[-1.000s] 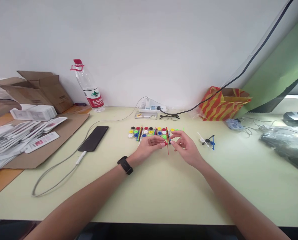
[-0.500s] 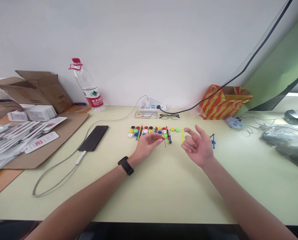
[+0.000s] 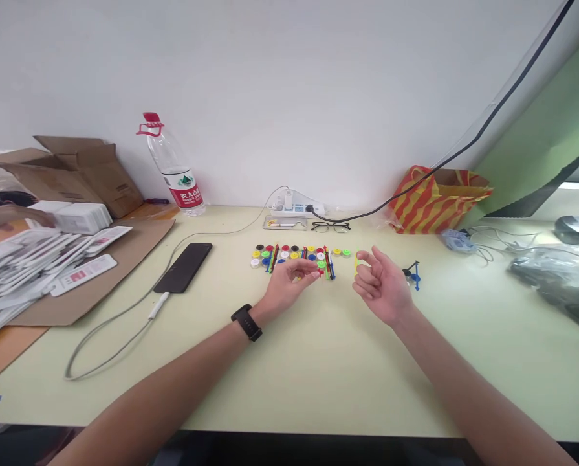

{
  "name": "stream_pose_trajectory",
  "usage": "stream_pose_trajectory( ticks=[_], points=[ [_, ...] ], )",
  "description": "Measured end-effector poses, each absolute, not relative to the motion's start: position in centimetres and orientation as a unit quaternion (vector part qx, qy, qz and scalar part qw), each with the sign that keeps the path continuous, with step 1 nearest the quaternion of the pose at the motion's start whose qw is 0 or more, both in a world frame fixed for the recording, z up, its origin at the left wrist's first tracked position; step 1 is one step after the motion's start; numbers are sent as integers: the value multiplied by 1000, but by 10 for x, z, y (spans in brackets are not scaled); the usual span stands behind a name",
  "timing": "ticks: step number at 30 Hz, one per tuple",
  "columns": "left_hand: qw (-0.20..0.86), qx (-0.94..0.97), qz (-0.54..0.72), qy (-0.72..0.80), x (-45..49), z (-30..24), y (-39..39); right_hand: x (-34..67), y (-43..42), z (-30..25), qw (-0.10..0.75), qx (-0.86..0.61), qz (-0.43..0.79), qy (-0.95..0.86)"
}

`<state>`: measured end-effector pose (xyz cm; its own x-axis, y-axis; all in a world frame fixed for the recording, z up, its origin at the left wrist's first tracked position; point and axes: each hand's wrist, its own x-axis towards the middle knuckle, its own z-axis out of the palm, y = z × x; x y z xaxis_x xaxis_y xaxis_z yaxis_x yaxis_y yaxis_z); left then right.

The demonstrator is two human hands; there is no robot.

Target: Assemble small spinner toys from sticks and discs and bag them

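Observation:
My left hand (image 3: 292, 281), with a black watch on its wrist, is raised over the table. Its thumb and fingers curl toward each other; whatever lies between the tips is too small to make out, though a bit of red shows just beyond them. Behind it lie small coloured wheels (image 3: 347, 253) and bundles of thin coloured sticks (image 3: 329, 263). My right hand (image 3: 382, 285) hovers to the right, palm partly turned up, fingers bent and thumb apart from the index finger, nothing visible in it. A yellow piece (image 3: 357, 261) is partly hidden behind it. Beside it stands a small blue assembly (image 3: 416, 276).
On the left are a phone (image 3: 183, 268) with a charging cable, a bottle (image 3: 185, 184), a cardboard box (image 3: 88, 171) and piled white labels (image 3: 32, 265). A power strip (image 3: 296, 206), eyeglasses (image 3: 330, 226) and a striped bag (image 3: 425, 204) stand along the wall.
A thin red stick seen at my left fingertips is now barely visible. My right thumb has moved slightly closer to its index finger. Another person's hand at the far left has drawn lower.

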<state>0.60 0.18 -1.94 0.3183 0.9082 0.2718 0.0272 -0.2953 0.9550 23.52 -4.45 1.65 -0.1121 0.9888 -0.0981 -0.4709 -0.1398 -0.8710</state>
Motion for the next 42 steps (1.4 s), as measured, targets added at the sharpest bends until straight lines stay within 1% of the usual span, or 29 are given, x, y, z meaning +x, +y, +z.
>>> stream_pose_trajectory(
  ticks=[4, 7, 10, 15, 21, 26, 33, 39, 42],
  points=[
    [503, 647, 458, 345, 7, -18, 0, 233, -42, 15, 565, -407, 606, -385],
    [531, 633, 453, 335, 8, -15, -2, 224, -43, 10, 542, -451, 544, -455],
    [553, 631, 441, 320, 7, -13, -3, 217, -45, 4, 506, -460, 492, -538],
    [585, 639, 403, 295, 5, -12, -5, 210, -48, -5, 480, -439, 460, -605],
    [625, 610, 391, 289, 5, -11, -5, 211, -47, -4, 490, -438, 443, -610],
    [628, 586, 406, 311, 6, -10, -4, 215, -47, 1, 536, -478, 365, -593],
    [587, 605, 429, 325, 5, -9, -3, 209, -54, 3, 503, -523, 400, -560],
    [572, 603, 442, 336, 6, -10, -2, 214, -55, 9, 535, -425, 551, -479],
    [574, 607, 436, 334, 6, -10, -3, 218, -53, 11, 553, -413, 547, -475]
  ],
)
